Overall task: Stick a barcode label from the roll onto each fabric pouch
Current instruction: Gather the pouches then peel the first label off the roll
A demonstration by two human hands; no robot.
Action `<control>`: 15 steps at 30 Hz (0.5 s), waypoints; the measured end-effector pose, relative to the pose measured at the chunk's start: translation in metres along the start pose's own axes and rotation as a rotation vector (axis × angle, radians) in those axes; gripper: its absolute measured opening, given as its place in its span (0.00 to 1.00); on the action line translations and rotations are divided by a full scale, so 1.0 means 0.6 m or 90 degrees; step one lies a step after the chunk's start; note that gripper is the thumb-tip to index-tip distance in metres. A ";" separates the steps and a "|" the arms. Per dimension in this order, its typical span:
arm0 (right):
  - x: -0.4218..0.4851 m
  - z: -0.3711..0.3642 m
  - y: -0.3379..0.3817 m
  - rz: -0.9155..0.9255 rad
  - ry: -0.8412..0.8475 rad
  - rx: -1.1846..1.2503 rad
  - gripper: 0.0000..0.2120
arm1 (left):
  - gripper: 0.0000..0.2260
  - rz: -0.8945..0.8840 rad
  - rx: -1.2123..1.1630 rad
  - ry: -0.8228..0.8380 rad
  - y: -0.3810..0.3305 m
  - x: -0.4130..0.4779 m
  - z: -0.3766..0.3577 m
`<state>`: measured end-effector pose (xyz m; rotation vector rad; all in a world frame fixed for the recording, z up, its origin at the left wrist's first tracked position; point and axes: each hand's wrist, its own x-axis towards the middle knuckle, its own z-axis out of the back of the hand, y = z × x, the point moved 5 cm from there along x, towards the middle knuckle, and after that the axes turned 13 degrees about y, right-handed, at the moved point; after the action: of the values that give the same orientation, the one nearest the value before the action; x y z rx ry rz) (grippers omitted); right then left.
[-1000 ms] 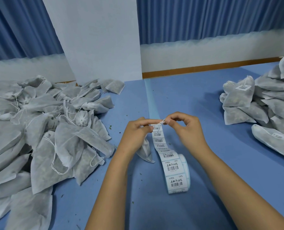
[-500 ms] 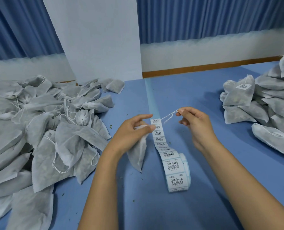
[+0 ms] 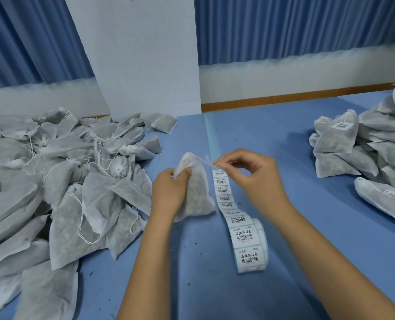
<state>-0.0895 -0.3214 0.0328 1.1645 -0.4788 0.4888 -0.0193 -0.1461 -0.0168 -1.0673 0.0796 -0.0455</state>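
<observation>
My left hand (image 3: 168,192) grips a white fabric pouch (image 3: 195,192) near its gathered neck, holding it upright over the blue table. My right hand (image 3: 256,176) pinches the pouch's white drawstring (image 3: 205,160), which stretches from the neck to my fingertips. A roll of barcode labels (image 3: 249,248) lies just right of the pouch, its strip (image 3: 222,188) unrolled away from me across the table, with empty backing beyond.
A big heap of white pouches without labels (image 3: 60,181) covers the left side of the blue table (image 3: 284,262). A stack of labelled pouches (image 3: 365,153) sits at the right edge. A white board (image 3: 134,54) leans behind the table.
My left hand has raised the pouch and turned it upright. My right hand still holds the drawstring, pulled out from the pouch's neck since a second ago.
</observation>
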 end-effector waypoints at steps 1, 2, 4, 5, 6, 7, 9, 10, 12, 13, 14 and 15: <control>-0.002 -0.014 0.011 0.059 0.054 -0.124 0.02 | 0.16 -0.002 -0.044 -0.008 -0.001 -0.001 0.003; -0.006 -0.026 0.016 0.105 0.097 -0.228 0.01 | 0.16 -0.002 -0.097 -0.003 -0.002 -0.002 0.005; -0.010 -0.040 0.013 0.137 0.137 -0.338 0.01 | 0.15 0.015 -0.198 0.051 -0.003 -0.006 0.001; -0.011 -0.041 0.009 0.138 0.141 -0.353 0.01 | 0.13 0.028 -0.229 0.096 -0.004 -0.008 -0.005; -0.011 -0.039 0.006 0.136 0.139 -0.359 0.01 | 0.13 0.036 -0.247 0.149 -0.007 -0.010 -0.012; -0.011 -0.038 0.004 0.135 0.134 -0.366 0.01 | 0.13 0.036 -0.263 0.207 -0.010 -0.013 -0.019; -0.010 -0.034 0.002 0.143 0.119 -0.379 0.00 | 0.17 0.007 -0.306 0.313 -0.017 -0.021 -0.032; -0.010 -0.032 0.001 0.145 0.118 -0.384 0.00 | 0.17 -0.023 -0.323 0.341 -0.020 -0.022 -0.034; -0.011 -0.032 -0.008 0.131 0.134 -0.381 0.03 | 0.13 -0.063 -0.313 0.321 -0.020 -0.021 -0.031; -0.011 -0.030 -0.018 0.088 0.140 -0.341 0.05 | 0.12 -0.065 -0.289 0.275 -0.018 -0.019 -0.025; -0.009 -0.024 -0.034 0.013 0.125 -0.273 0.06 | 0.11 -0.060 -0.250 0.210 -0.014 -0.015 -0.019; -0.008 -0.013 -0.056 -0.068 0.079 -0.207 0.07 | 0.11 -0.056 -0.191 0.134 -0.010 -0.011 -0.010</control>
<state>-0.0725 -0.3253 0.0026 0.8377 -0.3708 0.3724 -0.0261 -0.1541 -0.0141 -1.3641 0.2345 -0.2317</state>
